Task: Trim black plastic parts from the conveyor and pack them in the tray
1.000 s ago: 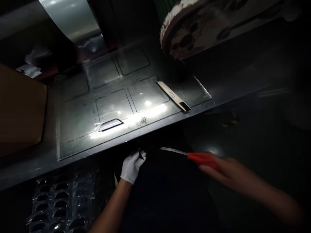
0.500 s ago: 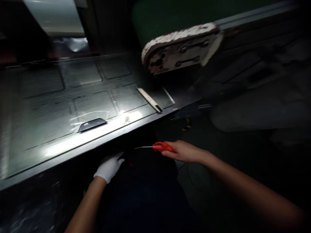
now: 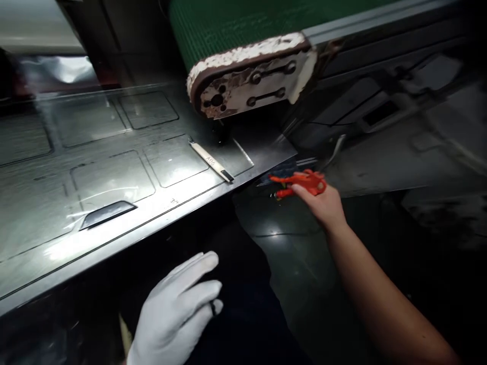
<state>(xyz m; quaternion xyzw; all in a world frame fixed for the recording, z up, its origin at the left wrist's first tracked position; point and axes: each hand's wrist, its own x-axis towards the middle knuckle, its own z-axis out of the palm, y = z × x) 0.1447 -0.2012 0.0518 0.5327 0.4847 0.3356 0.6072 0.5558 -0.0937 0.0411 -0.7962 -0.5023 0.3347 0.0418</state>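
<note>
My left hand (image 3: 175, 309), in a white glove, is in front of the bench edge at the lower middle. Its fingers are curled, and a small dark bit shows at the fingertips; what it is I cannot make out. My right hand (image 3: 323, 203), ungloved, grips a red air blow gun (image 3: 308, 181) to the right of the bench corner. The gun's thin metal nozzle points up and away to the right. On the bench lie a cream-handled tool marked A06 (image 3: 211, 161) and a dark flat piece with slanted ends (image 3: 108, 214).
The metal-edged bench (image 3: 160, 219) has a clear sheet over drawn rectangles. A green conveyor belt (image 3: 243, 25) ends above its far right corner, on a chipped, rusty end plate (image 3: 243, 91). Dark machine parts and pale sheeting (image 3: 380, 157) are at right. Below lies the floor (image 3: 289, 263).
My right hand has moved up and right with the air gun, whose nozzle has swung from pointing left to pointing up-right. My left hand has come nearer the camera. The view has shifted right.
</note>
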